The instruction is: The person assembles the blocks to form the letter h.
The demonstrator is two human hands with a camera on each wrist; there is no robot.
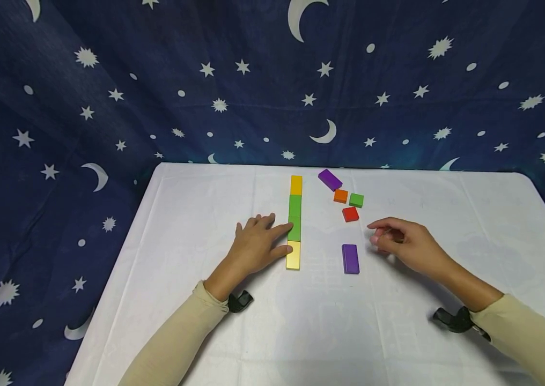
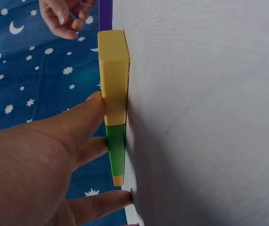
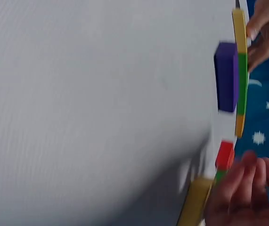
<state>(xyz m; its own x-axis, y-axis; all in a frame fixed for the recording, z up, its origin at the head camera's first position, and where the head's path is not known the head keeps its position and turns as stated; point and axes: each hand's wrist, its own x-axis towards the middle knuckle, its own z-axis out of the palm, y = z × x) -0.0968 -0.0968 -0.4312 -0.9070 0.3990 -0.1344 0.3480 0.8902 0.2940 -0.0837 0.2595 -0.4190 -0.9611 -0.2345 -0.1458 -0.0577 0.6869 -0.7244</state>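
Note:
A straight row of blocks runs away from me: a pale yellow block nearest, two green blocks, then an orange-yellow block at the far end. My left hand lies to its left, thumb touching the pale yellow block and index finger on the nearer green one. To the right, my right hand hovers over the table with loosely bent fingers and nothing in them. A purple block and a small red block are nearest it. In the right wrist view, a yellow block shows beside its fingers.
Behind the red block lie a small orange block, a small green block and a second purple block. A white cloth covers the table. A dark blue curtain with moons and stars hangs behind it.

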